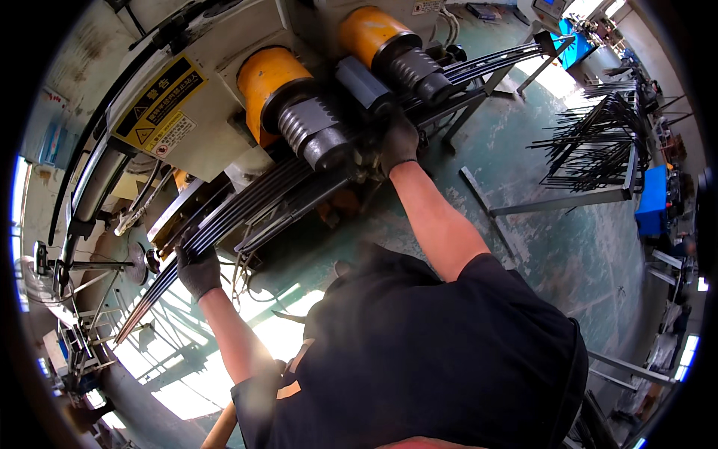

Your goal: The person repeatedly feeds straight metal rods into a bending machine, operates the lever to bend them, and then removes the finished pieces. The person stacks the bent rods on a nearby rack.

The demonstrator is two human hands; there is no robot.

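Several long, thin dark metal rods [250, 196] lie side by side through a machine, running from lower left to upper right. My left hand [199, 272], in a dark glove, is closed around the rods near their left end. My right hand [399, 142], gloved too, reaches to the machine beside the tip of a dark grey hexagonal block [364, 84]; its fingers are mostly hidden in shadow. Two orange-and-black cylindrical units stand over the rods, the left one [273, 78] larger in view, the right one [374, 34] farther off.
A yellow-and-black warning plate [161, 101] is fixed on the machine's pale housing. A metal rack [576, 200] holding a heap of dark rods [594, 142] stands at the right, near a blue bin [651, 200]. Cables hang below the machine. Sunlight falls on the green floor [557, 262].
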